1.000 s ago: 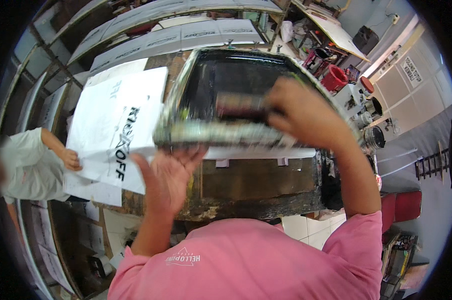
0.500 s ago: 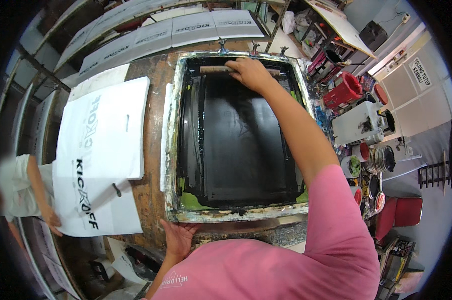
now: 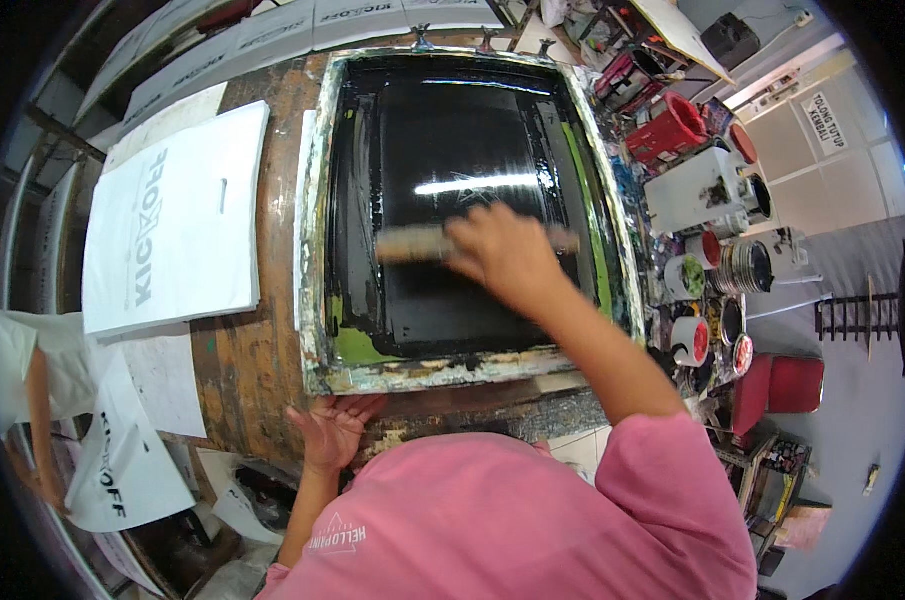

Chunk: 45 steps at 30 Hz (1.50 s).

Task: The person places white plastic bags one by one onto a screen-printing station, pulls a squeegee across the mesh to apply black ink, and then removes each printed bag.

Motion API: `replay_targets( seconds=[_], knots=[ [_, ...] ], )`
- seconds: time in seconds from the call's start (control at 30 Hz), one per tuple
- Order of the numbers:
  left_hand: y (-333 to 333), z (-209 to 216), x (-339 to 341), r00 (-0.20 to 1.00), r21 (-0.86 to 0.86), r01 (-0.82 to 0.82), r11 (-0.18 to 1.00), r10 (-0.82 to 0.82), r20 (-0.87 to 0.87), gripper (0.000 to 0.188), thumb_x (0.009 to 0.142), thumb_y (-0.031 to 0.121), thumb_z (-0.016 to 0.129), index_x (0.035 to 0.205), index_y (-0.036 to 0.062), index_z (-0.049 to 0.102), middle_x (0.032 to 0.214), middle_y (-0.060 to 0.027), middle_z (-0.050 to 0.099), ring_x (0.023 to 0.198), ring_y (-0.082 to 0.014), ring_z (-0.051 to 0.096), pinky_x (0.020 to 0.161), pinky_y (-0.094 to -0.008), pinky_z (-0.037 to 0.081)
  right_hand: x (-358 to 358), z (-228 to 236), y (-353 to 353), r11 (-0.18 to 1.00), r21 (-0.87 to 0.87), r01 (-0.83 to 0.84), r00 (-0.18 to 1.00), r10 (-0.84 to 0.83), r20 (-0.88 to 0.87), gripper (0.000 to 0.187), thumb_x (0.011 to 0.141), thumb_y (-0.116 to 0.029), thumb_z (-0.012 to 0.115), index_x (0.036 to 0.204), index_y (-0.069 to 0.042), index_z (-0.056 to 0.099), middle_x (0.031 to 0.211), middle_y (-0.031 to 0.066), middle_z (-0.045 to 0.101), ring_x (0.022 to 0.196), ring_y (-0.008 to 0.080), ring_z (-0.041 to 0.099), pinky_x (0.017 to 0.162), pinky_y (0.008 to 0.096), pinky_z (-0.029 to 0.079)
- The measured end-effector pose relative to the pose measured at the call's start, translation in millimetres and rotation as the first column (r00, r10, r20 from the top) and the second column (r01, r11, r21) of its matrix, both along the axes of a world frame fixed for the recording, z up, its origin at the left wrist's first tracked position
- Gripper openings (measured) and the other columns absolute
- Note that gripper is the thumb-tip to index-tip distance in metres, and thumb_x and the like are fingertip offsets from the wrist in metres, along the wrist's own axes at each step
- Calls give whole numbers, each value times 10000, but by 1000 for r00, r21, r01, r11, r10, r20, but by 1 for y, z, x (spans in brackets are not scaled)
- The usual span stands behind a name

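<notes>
A screen-printing frame (image 3: 313, 300) lies on the wooden table in front of me, its mesh (image 3: 443, 310) coated with black ink and showing green along the sides. My right hand (image 3: 508, 255) is closed round the wooden handle of a squeegee (image 3: 413, 245), which crosses the mesh a little below its middle; both are slightly blurred. A bright reflection and a faint star shape show beyond the squeegee. At the frame's near left corner, my left hand (image 3: 335, 432) is palm up, fingers stretched out against the frame's near edge, holding nothing.
A stack of printed white sheets (image 3: 178, 220) sits left of the frame on the wooden table (image 3: 243, 370). Far left, another person (image 3: 43, 390) holds a printed white sheet (image 3: 128, 460). Ink tubs, including a red bucket (image 3: 663, 130), crowd the right. A red chair (image 3: 793, 385) stands beyond.
My right hand has drawn the squeegee from the far end toward me, past the mesh's middle. The other person has taken a printed sheet off the stack. The view has shifted.
</notes>
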<state>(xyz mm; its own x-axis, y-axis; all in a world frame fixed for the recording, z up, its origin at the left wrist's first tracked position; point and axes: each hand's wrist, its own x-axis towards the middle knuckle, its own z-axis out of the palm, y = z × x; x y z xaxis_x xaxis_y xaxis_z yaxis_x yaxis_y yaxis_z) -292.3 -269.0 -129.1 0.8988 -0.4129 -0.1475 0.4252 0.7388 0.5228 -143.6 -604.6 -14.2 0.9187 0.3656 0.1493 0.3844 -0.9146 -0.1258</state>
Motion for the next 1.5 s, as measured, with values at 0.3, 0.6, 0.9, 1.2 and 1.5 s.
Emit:
replay_targets(
  seconds=[0.3, 0.6, 0.9, 1.2, 1.5],
  knots=[
    [-2, 26, 12, 997, 60, 26, 998, -21, -68, 1121, 826, 885, 369, 1399, -76, 438, 1367, -316, 541, 1322, -462, 495, 1173, -580, 332, -107, 23, 27, 989, 127, 74, 995, -64, -79, 342, 826, -356, 738, 1041, -105, 649, 931, 75, 624, 921, 295, 622, 717, 414, 553],
    [-6, 25, 1, 995, 119, 9, 993, 3, -95, 1166, 815, 894, 370, 1476, -63, 288, 1439, -292, 450, 1344, -450, 459, 1167, -579, 334, -106, -8, 30, 989, 151, 8, 998, 2, -68, 407, 779, -294, 781, 1121, -119, 650, 961, 58, 594, 937, 281, 597, 729, 417, 548],
    [-5, 37, 2, 987, 171, 25, 985, 3, -159, 1197, 748, 910, 458, 1474, -34, 342, 1431, -255, 495, 1337, -423, 481, 1157, -607, 333, 111, -41, -19, 998, 62, 3, 980, -15, 196, 321, 824, -323, 751, 1050, -130, 629, 950, 77, 580, 920, 302, 613, 696, 442, 548],
    [4, 21, -2, 994, -38, 45, 998, -48, -96, 1077, 789, 916, 355, 1452, 80, 505, 1496, -198, 483, 1404, -424, 411, 1153, -708, 227, 274, -2, -63, 996, -6, -84, 995, 83, -49, 474, 939, -539, 574, 1200, -161, 690, 1133, 140, 707, 1054, 378, 662, 915, 495, 525],
    [8, 4, 5, 970, -150, 218, 964, -197, 145, 1051, 807, 923, 296, 1510, 159, 457, 1532, -166, 453, 1432, -464, 357, 1161, -713, 174, 193, -18, -43, 997, -65, 28, 991, -19, 131, 371, 939, -493, 585, 1013, -136, 653, 907, 106, 680, 889, 324, 682, 730, 471, 538]
  ],
)
